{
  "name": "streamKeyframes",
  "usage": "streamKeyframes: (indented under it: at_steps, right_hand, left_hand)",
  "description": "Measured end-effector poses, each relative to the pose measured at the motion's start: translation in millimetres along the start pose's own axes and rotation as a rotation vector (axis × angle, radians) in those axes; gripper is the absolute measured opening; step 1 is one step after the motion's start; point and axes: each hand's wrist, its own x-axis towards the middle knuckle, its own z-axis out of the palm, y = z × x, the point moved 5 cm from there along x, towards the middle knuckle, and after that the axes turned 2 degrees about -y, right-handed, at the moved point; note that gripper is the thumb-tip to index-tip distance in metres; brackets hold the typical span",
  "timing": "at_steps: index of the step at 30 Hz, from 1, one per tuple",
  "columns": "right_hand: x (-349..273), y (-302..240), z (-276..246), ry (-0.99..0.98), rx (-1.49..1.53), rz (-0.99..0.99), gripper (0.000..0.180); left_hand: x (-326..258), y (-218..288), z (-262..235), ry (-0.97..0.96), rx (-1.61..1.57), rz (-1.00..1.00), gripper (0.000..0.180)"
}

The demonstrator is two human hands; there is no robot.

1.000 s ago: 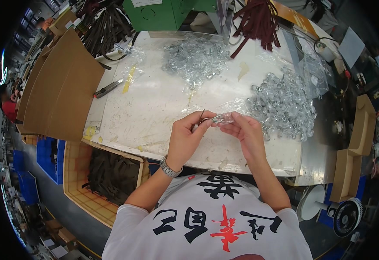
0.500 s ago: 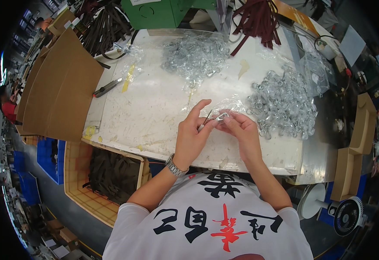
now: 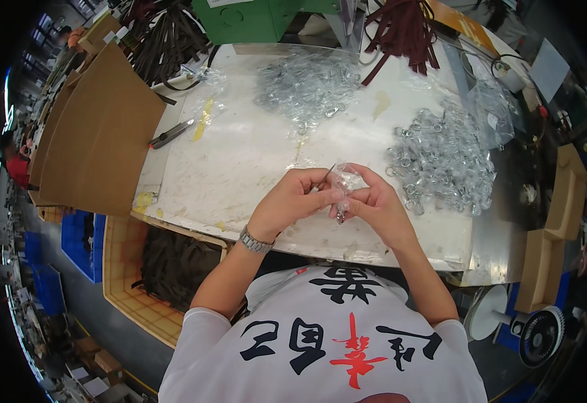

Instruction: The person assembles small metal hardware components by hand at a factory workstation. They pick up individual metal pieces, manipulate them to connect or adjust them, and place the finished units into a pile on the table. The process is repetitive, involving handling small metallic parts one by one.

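Over the near part of the white worktable [image 3: 240, 174], both hands meet at a small clear plastic bag [image 3: 348, 177]. A shiny metal snap hook [image 3: 340, 216] pokes out at its lower end. My right hand [image 3: 379, 207] is closed, pinching the bag between thumb and fingers. My left hand [image 3: 293, 201], a watch on its wrist, is closed too, its thumb at the bag; a thin pointed metal tool [image 3: 330, 173] sticks up from its fingers. Close to my right hand lies a pile of bagged metal hooks [image 3: 441, 161]. Another such pile [image 3: 307, 84] spreads farther back.
A utility knife [image 3: 170, 134] lies by the upright cardboard [image 3: 105, 134] at left. Behind stand a green machine [image 3: 243, 20] and hanging bundles of dark straps [image 3: 166, 40] and maroon straps [image 3: 404, 33]. A yellow crate [image 3: 122, 269] sits below left, a fan [image 3: 540, 336] below right.
The hands have turned the bag, so the snap hook now points down toward me instead of lying on top. My left index finger, raised before, has curled in to the bag.
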Motion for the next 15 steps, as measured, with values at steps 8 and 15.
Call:
streamKeyframes:
  at_steps: [8,15]
  right_hand:
    - [-9,-9,2,0.102,-0.236,0.049,0.041]
    - [-19,-20,21,0.222,-0.931,-0.294,0.026]
  left_hand:
    - [3,-21,9,0.277,0.265,0.094,0.008]
    - [2,-21,15,0.335,0.080,0.191,0.012]
